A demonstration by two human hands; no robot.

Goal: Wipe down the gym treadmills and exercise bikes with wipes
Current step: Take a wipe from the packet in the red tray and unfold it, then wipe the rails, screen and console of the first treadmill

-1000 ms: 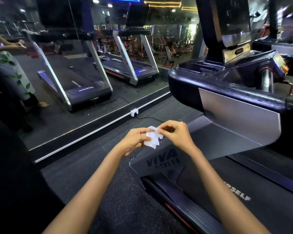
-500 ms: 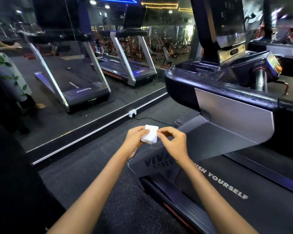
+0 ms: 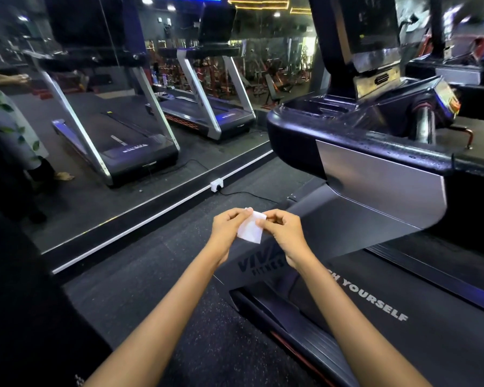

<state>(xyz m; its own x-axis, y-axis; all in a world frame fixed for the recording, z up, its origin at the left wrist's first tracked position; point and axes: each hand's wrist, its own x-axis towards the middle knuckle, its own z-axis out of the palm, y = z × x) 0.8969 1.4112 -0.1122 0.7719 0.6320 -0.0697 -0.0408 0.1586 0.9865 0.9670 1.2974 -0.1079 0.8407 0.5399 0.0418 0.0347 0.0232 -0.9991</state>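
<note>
A small folded white wipe [image 3: 250, 230] hangs between my two hands, above the floor just left of the treadmill's front cover. My left hand [image 3: 227, 229] pinches its upper left edge. My right hand [image 3: 284, 233] pinches its right edge with curled fingers. The treadmill [image 3: 380, 174] fills the right side: a black console rim, a silver side panel, a grey motor cover marked VIVA FITNESS, and a dark belt printed with "YOURSELF". Both hands are apart from the treadmill's surfaces.
A wall mirror [image 3: 123, 107] on the left reflects two treadmills and a person at the far left edge. A white socket [image 3: 216, 184] with a black cable sits at the mirror's base. Dark speckled rubber floor [image 3: 157, 289] lies below my arms.
The wipe went from loosely crumpled to a flatter folded square between my fingers. My hands stayed close together in front of the motor cover; the view shifted slightly.
</note>
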